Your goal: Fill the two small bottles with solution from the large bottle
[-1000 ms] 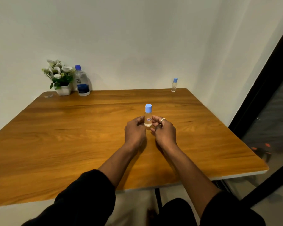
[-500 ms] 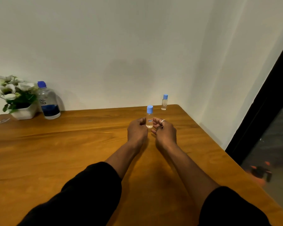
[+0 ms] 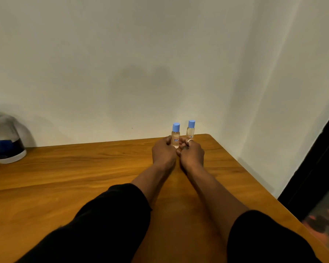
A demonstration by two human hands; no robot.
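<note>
Blue-capped small bottle point(image 3: 175, 137) stands mid-frame, pinched between left hand point(image 3: 163, 151) and right hand point(image 3: 192, 153); steady its base, twist the cap off. Large bottle point(image 3: 5, 139) waits far left.

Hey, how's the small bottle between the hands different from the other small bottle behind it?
The near small bottle is held between the left hand and right hand; the far small bottle stands untouched. The near one sits toward the table's middle; the far one stands by the wall at the far corner. The near one's label shows fully; the far one's is partly hidden. Both are clear, upright, with blue caps on.
</note>
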